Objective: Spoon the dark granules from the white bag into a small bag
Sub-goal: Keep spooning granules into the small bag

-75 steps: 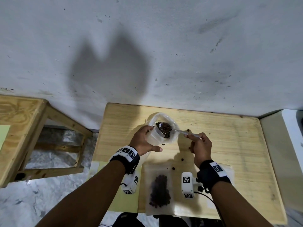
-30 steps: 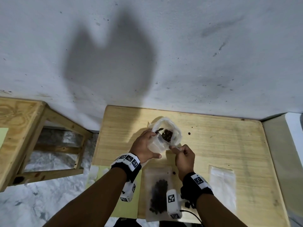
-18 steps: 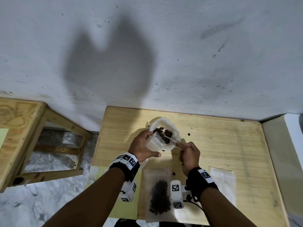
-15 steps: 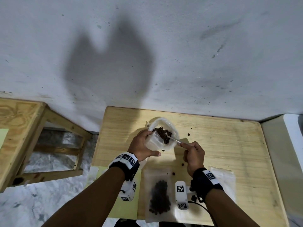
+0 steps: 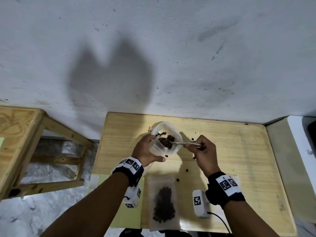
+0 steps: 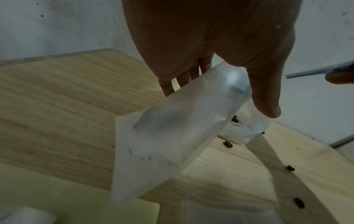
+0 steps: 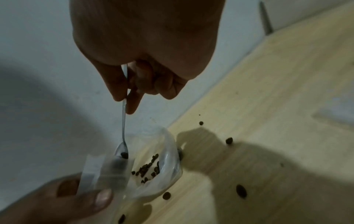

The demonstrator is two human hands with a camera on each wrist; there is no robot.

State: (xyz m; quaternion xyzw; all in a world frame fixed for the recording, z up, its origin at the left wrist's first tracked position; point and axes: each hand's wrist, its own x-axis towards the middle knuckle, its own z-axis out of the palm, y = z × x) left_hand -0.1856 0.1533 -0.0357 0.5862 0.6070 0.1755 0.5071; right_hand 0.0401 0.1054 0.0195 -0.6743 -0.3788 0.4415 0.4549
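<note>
My left hand (image 5: 148, 148) grips a small frosted bag (image 5: 156, 147) and holds its mouth up, just in front of the white bag (image 5: 172, 132) standing on the table. In the left wrist view the small bag (image 6: 172, 136) hangs tilted under my thumb (image 6: 266, 98). My right hand (image 5: 196, 146) pinches the handle of a metal spoon (image 5: 184, 143). Its bowl (image 5: 164, 141) is heaped with dark granules and sits level at the small bag's mouth. The right wrist view shows the spoon (image 7: 123, 121) entering the small bag (image 7: 103, 171), with granules (image 7: 149, 166) in the white bag behind.
A filled small bag (image 5: 163, 202) lies flat near the table's front edge. Loose granules (image 5: 187, 170) are scattered on the wooden table (image 5: 239, 151). A yellow-green sheet (image 5: 126, 216) overhangs the front left. A wooden stool (image 5: 20, 134) stands at the left, and the wall runs behind.
The right hand swung from the near side out to the right. The spoon dipped into the white bag and now sits loaded at the small bag's mouth. The left hand stayed put.
</note>
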